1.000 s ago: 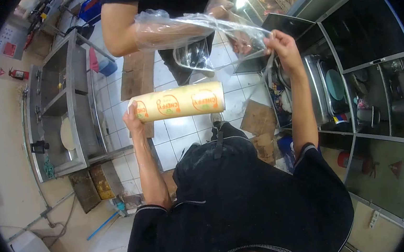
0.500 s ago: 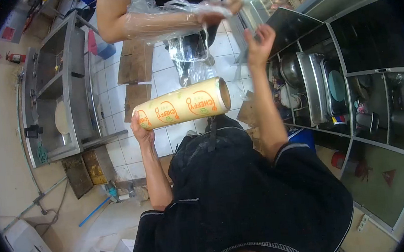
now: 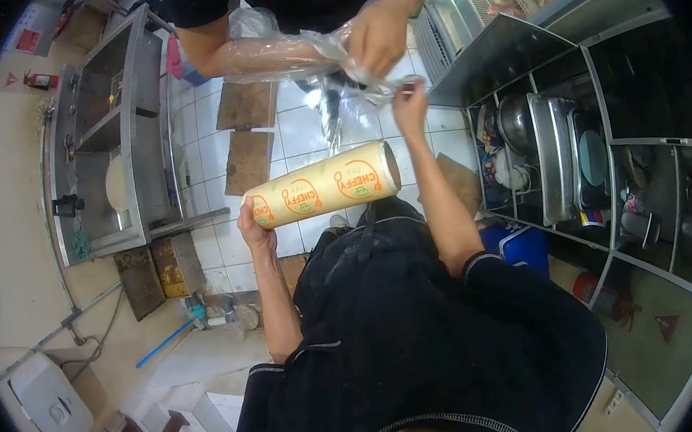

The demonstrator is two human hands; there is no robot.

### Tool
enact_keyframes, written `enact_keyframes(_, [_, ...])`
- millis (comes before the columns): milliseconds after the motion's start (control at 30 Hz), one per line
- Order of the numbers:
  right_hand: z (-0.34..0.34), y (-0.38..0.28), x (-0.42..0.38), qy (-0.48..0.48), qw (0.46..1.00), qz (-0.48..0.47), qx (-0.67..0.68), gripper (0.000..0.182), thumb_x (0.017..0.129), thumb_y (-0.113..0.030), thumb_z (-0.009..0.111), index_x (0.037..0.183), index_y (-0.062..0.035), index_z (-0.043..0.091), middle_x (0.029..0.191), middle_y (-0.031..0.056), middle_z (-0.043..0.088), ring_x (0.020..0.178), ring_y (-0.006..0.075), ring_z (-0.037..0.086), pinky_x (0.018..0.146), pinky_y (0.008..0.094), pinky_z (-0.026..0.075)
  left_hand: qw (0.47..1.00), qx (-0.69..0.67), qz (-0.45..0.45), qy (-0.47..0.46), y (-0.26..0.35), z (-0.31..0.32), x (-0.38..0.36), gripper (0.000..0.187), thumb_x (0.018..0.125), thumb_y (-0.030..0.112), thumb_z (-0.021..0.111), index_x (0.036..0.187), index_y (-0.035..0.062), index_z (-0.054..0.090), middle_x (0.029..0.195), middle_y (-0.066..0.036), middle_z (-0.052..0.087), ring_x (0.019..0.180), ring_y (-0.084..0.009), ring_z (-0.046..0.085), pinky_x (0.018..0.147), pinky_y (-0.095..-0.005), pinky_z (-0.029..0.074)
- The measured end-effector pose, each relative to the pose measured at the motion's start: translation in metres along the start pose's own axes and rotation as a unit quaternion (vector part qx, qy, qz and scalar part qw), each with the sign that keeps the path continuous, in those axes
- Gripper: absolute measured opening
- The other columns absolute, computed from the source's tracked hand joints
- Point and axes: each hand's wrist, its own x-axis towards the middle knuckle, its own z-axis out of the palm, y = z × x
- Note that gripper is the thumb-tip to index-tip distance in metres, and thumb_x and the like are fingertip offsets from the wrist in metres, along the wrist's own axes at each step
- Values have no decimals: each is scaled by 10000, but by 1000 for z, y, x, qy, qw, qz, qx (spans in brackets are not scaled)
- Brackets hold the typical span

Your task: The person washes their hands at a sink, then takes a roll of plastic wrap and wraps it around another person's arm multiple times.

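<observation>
Left hand (image 3: pixel 255 226) grasps the left end of the roll (image 3: pixel 323 187), printed "CHEFFY". Beyond its right end, right hand (image 3: pixel 411 110) curls at clear film (image 3: pixel 282 54); cannot tell whether pinching.

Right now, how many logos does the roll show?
3: one logo by the left hand, one midway along the roll, one near its open end. Others may be hidden behind.

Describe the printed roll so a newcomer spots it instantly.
Find the white tiled floor between the steel unit and the dark cabinet. Over it, the wearer's left hand holds the roll by one end: a pale yellow cylinder, the only thing bearing orange CHEFFY print.
</observation>
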Motion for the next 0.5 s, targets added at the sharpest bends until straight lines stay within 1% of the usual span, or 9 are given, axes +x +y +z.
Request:
enact_keyframes(67, [-22, 43, 14, 8, 994, -57, -95, 233, 890, -243, 650, 916, -14, 614, 853, 189, 669, 777, 337, 656, 696, 400, 505, 1000, -26, -7, 5, 9, 1, -3, 333, 930, 272, 557, 1097, -16, 584, 1047, -117, 656, 939, -222, 654, 837, -367, 526])
enact_keyframes(167, [-56, 74, 40, -52, 957, 13, -284, 338, 865, -376, 671, 909, -43, 636, 866, 203, 673, 805, 359, 662, 694, 426, 507, 999, -40, -17, 9, 19, -13, -6, 338, 942, 298, 545, 1094, -2, 583, 1057, -122, 660, 958, -236, 655, 864, -397, 525])
enact_keyframes(200, [-63, 67, 54, -79, 946, 20, -314, 365, 852, -411, 673, 900, -50, 644, 859, 205, 675, 816, 363, 663, 695, 437, 506, 999, -43, -17, 10, 22, -19, -5, 340, 946, 308, 540, 1091, 3, 583, 1058, -123, 662, 964, -241, 656, 872, -407, 524])
enact_keyframes(233, [-72, 48, 72, -107, 932, 27, -344, 393, 840, -447, 675, 892, -58, 652, 851, 208, 677, 827, 367, 665, 696, 449, 505, 999, -22, -31, -18, 26, -22, -5, 330, 957, 348, 532, 1093, 52, 586, 1069, -87, 660, 999, -232, 649, 908, -397, 516])
enact_keyframes(267, [-79, 40, 85, -135, 917, 35, -374, 420, 827, -482, 677, 884, -66, 660, 844, 210, 678, 838, 371, 666, 697, 461, 504, 999, -23, -43, -22, 27, -28, -3, 331, 957, 351, 530, 1097, 56, 585, 1070, -85, 661, 1002, -231, 648, 911, -398, 513])
enact_keyframes(300, [-78, 53, 98, -125, 928, 1, -352, 477, 784, -530, 710, 868, -61, 673, 803, 192, 689, 786, 385, 673, 667, 465, 507, 998, -24, -55, -26, 25, -36, 1, 332, 956, 354, 528, 1100, 60, 584, 1071, -83, 661, 1004, -230, 647, 914, -400, 510])
enact_keyframes(400, [-61, 54, 122, -130, 920, 37, -368, 510, 778, -557, 706, 901, -63, 685, 826, 186, 699, 780, 370, 681, 673, 455, 514, 998, -22, -65, -13, 17, -36, 8, 339, 949, 346, 537, 1107, 51, 589, 1065, -93, 664, 971, -237, 652, 883, -397, 518])
enact_keyframes(433, [-54, 62, 122, -134, 939, 66, -311, 518, 773, -530, 729, 1003, -69, 684, 817, 138, 719, 736, 305, 699, 667, 425, 523, 998, -20, -65, -3, 15, -32, 7, 341, 947, 340, 542, 1109, 44, 592, 1061, -99, 665, 954, -240, 656, 866, -394, 523])
enact_keyframes(500, [-56, 74, 106, -281, 921, 154, -221, 523, 771, -490, 749, 1073, -71, 665, 880, 108, 719, 811, 252, 690, 715, 410, 523, 996, -3, -84, 21, 9, -19, 7, 353, 941, 350, 550, 1113, 45, 593, 1059, -92, 666, 944, -229, 656, 857, -382, 521])
